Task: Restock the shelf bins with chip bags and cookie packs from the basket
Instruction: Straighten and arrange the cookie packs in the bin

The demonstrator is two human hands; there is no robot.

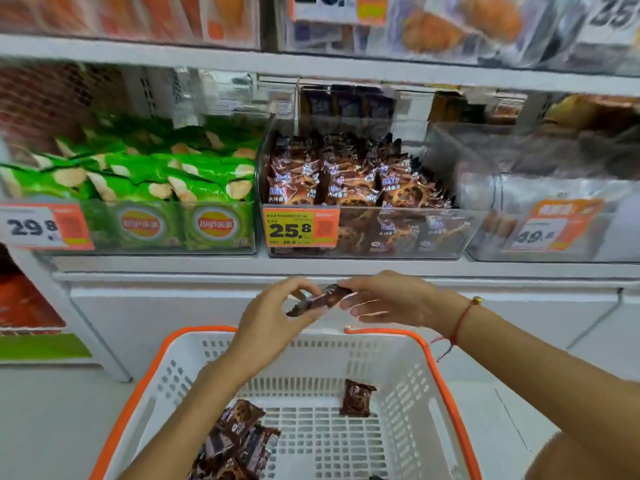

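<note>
A brown cookie pack [320, 300] is held in the air above the white basket with an orange rim [446, 386]. My left hand [273, 317] pinches its near end, and my right hand [384, 299] pinches its far end with finger and thumb. Straight above stands the clear cookie bin [446, 233], holding several brown packs and a 25.8 price tag. To its left is the chip bin [162, 209], packed with green chip bags. In the basket lie one single cookie pack [356, 398] and a pile of several more cookie packs [235, 445] at the near left.
A clear bin [554, 202] with a 49.8 tag stands right of the cookie bin. The white shelf edge [311, 266] runs just beyond my hands. Blurred packaged goods fill the shelf above. Red packs [24, 303] sit on a lower shelf at the left.
</note>
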